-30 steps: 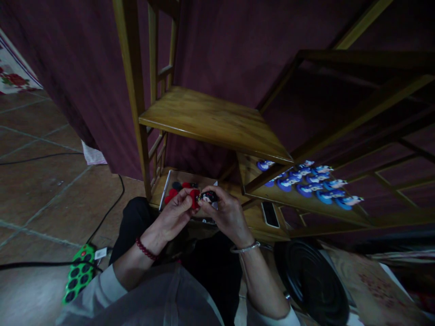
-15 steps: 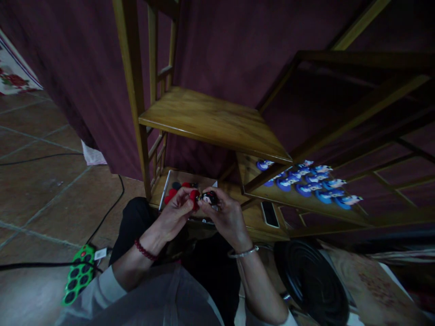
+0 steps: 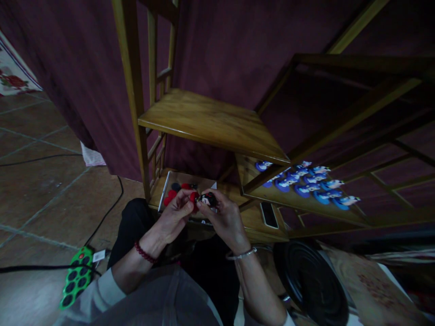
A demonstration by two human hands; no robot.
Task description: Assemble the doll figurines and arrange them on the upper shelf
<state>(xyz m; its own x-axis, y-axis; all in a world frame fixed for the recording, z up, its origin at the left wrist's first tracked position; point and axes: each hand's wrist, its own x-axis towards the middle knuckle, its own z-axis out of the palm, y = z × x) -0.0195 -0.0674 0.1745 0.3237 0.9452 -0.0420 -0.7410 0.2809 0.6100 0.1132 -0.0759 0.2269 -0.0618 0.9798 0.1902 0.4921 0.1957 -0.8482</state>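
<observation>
A small figurine with black hair and a pale face is pinched in my right hand. The fingers of my left hand grip a red piece at the figurine's lower end. The two touch, but whether they are joined cannot be made out. Just beneath my hands, a shallow white-edged box holds red pieces and a dark round piece. My fingers hide part of the box and of the figurine.
Several blue-and-white figurines stand on the wooden shelf at right. A phone lies on the lower board. Above my hands juts a wooden shelf. A green power strip with cables rests on the floor; a black round stool is at right.
The figurine has tilted slightly between my hands, its head now a little lower and turned. Both hands keep their grip in nearly the same place.
</observation>
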